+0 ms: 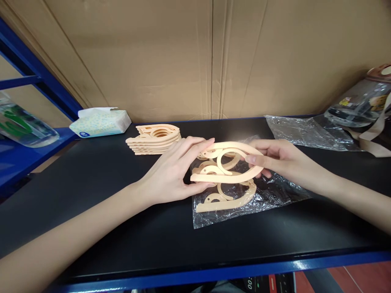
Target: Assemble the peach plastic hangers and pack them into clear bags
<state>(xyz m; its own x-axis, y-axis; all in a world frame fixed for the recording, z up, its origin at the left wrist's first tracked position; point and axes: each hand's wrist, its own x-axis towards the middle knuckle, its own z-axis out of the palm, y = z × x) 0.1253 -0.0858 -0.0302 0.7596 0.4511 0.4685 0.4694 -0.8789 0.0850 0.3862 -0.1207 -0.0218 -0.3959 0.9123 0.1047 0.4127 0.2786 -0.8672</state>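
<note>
Between my two hands is a cream plastic folding hanger (241,176), folded up and raised over a clear plastic bag (275,189). My left hand (172,173) grips its left end, thumb below and fingers above. On its curved right end, my right hand (271,156) pinches with the thumb on top. Beneath it, at least one more folded hanger (227,205) lies on or in the bag; I cannot tell which. Just behind my left hand sits a neat stack of the same folded hangers (154,140), partly covered by that hand.
A tissue pack (102,123) lies at the back left of the black table (128,248). Another clear bag (308,132) and a clear bottle with a strap (357,101) are at the back right. Blue shelf framing (27,61) stands left; cardboard (146,57) lines the back.
</note>
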